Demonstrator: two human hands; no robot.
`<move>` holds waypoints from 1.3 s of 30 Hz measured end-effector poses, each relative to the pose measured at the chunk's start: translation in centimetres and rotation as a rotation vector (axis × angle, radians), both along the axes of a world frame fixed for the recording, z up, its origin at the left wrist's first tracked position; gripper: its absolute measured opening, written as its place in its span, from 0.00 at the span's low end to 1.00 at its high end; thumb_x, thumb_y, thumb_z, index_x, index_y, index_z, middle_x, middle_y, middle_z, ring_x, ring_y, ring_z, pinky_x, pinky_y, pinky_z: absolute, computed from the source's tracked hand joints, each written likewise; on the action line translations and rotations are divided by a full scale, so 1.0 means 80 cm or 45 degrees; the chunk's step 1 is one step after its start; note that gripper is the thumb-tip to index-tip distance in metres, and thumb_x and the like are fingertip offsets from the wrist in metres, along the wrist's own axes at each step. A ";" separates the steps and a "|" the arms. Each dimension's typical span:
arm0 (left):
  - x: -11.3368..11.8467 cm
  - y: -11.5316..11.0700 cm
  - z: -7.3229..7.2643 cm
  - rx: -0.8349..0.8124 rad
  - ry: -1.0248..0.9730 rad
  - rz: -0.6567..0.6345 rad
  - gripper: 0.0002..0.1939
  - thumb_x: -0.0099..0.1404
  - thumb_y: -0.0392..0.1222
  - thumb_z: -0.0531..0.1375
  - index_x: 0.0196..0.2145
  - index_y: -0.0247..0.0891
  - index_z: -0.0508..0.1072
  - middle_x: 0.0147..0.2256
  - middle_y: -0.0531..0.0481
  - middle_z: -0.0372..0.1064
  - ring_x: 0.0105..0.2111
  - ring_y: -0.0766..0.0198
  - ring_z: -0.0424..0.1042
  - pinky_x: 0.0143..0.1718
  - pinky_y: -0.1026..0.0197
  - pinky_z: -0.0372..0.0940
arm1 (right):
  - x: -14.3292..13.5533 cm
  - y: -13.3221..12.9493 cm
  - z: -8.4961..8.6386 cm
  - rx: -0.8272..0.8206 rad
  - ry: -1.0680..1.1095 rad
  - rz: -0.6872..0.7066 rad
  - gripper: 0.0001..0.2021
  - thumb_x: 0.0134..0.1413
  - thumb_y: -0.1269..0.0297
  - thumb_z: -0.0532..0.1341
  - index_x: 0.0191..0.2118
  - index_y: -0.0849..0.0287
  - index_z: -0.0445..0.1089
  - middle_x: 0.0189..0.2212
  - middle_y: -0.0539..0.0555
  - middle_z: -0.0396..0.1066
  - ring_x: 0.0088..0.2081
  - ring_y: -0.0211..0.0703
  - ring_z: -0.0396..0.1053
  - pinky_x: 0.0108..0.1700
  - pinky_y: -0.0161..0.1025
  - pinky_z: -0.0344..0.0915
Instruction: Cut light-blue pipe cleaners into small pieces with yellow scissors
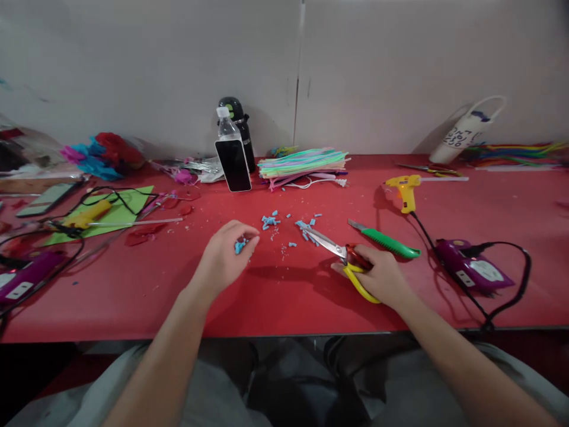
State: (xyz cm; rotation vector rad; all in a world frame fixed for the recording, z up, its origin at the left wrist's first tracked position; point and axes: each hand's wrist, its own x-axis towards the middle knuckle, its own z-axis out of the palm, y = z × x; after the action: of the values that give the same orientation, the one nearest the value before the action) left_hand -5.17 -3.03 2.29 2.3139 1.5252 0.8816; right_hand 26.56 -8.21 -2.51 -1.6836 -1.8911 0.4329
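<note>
My left hand [226, 254] is curled, thumb and fingertips drawn together. Small blue pieces [240, 245] show inside its curl; whether some of them rest on the table I cannot tell. In my right hand [386, 277] is a pair of scissors [328, 244] with red and yellow handles. The blades point left and away from me, tips over a scatter of short blue cut pieces [306, 236]. Another little heap of blue pieces [269, 221] lies between the hands, with tiny crumbs in front of it. Right of the scissors lies a green utility knife [391, 242].
At the back stand a phone [234, 166], a clear bottle [227, 127] and a black flask [246, 139], beside pastel pipe cleaners [304, 163]. A yellow glue gun [406, 193] and purple power strip [473, 270] sit right. Another glue gun [91, 214] lies left on green paper [120, 210].
</note>
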 end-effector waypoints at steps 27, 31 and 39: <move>0.110 0.051 -0.044 -0.066 0.306 -0.292 0.09 0.64 0.35 0.55 0.41 0.38 0.71 0.43 0.42 0.68 0.46 0.52 0.66 0.49 0.50 0.62 | -0.005 0.008 0.005 -0.002 0.118 -0.136 0.21 0.44 0.44 0.65 0.24 0.56 0.60 0.18 0.45 0.58 0.22 0.34 0.51 0.23 0.32 0.47; 0.113 0.050 -0.047 -0.087 0.307 -0.265 0.04 0.64 0.35 0.56 0.36 0.37 0.71 0.39 0.44 0.68 0.42 0.55 0.67 0.46 0.52 0.63 | -0.005 0.009 0.003 0.019 0.153 -0.125 0.21 0.43 0.45 0.66 0.24 0.56 0.60 0.19 0.45 0.57 0.22 0.34 0.50 0.24 0.33 0.47; 0.104 0.034 -0.024 -0.004 -0.043 -0.146 0.06 0.69 0.36 0.50 0.38 0.37 0.67 0.39 0.45 0.68 0.39 0.60 0.68 0.41 0.57 0.63 | 0.001 0.012 -0.008 -0.010 0.222 -0.133 0.19 0.44 0.48 0.66 0.24 0.57 0.60 0.19 0.44 0.56 0.22 0.33 0.50 0.23 0.32 0.49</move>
State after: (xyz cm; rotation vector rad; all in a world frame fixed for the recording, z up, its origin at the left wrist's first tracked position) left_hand 3.12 -0.31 0.36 2.3455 1.3639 0.8840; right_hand 26.61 -7.24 -3.19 -1.6829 -1.6707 0.5278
